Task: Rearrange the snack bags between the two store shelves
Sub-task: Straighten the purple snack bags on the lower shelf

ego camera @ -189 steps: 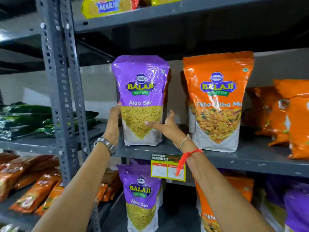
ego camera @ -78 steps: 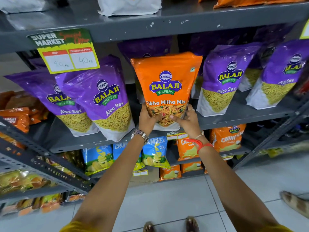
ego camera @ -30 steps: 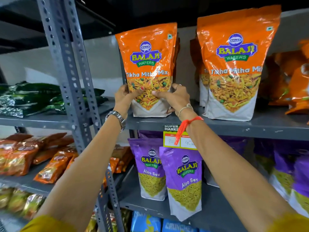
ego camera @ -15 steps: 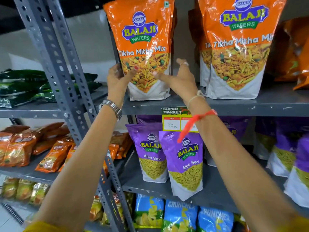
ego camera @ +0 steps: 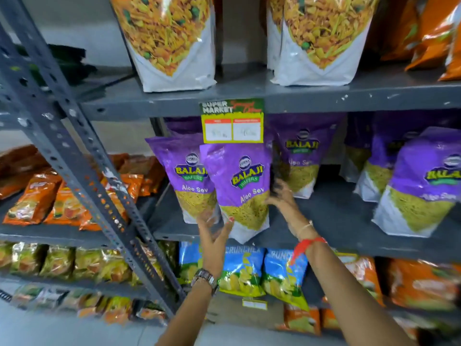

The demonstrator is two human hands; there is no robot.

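Purple bags [ego camera: 240,188], middle shelf: "BALAJI WAFERS", "Aloo Sev"; same print on the bag behind [ego camera: 190,176].
Price tag [ego camera: 232,121], upper shelf edge: "SUPER MARKET"; the written prices are blurred.
Blue bags [ego camera: 243,268], lower shelf: "CRUNCHEX".
Orange-mix bags above: no lettering in view.

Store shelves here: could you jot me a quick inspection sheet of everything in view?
Surface: grey metal shelf, scuffed.
Job's things: purple Aloo Sev bag tilted at the shelf front; orange-mix bags upright on the shelf above.
Clutter: price tag; blue chip bags below.
Grippers: left hand open at the bag's lower left; right hand at its right edge, grasp unclear.
Cables: nothing seen.
Surroundings: slotted upright, pale floor.
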